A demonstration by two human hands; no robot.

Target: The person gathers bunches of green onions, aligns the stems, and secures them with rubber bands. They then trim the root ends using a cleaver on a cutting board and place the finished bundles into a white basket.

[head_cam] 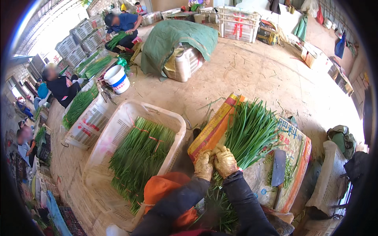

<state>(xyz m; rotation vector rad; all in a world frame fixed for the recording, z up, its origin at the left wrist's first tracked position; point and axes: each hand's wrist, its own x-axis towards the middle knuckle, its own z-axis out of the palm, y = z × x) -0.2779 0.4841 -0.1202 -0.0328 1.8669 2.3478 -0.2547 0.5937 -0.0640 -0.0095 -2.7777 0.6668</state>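
Note:
Both my hands wear soiled yellowish gloves and meet at the left edge of a bunch of green garlic chives (251,132). My left hand (204,165) has its fingers bent beside my right hand; what it holds is hidden. My right hand (225,161) is curled at the lower part of the bunch, its grip partly hidden. The chives lie on a board covered with printed sacks (212,132). A cleaver (278,168) rests to the right, among chopped green bits (288,174). Loose chives (220,209) lie below my forearms.
To the left, a white plastic crate (124,109) holds tied chive bundles (141,153). Beyond are another crate (85,132), a white bucket (117,79) and a crate under green cloth (180,41). An orange cloth (165,188) lies by my left arm. Several people sit at the upper left.

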